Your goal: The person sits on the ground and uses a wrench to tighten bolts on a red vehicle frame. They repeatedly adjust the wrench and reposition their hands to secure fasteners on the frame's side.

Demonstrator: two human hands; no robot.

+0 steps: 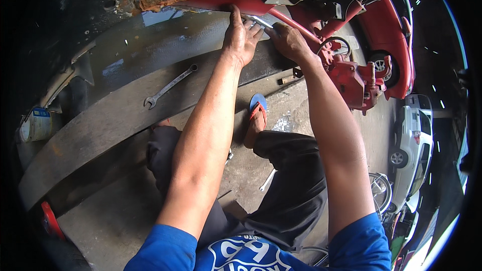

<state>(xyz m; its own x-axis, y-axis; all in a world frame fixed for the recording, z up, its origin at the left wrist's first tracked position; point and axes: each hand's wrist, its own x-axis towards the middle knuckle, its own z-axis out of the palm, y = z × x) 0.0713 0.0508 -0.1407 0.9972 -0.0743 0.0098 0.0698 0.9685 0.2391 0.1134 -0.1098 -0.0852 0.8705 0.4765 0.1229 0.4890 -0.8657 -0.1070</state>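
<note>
Under the rusty edge of a vehicle body, my left hand [243,39] is raised with palm showing and fingers apart. Its thumb points up against a red painted metal part [221,3]. Close to its fingertips lies a slim silver wrench [259,21], whose far end is hidden. My right hand [291,42] is closed around the wrench's near end, with the fingers partly out of sight. A combination wrench [170,87] rests on the long dark curved metal beam [113,105] below my left forearm.
A red bench vise [351,80] stands to the right. Another wrench [268,180] lies on the concrete floor near my sandalled foot [257,120]. At the left is a dirty pail [37,124]. Farther right are a red car [381,25], a white car [412,145] and a bicycle wheel [381,190].
</note>
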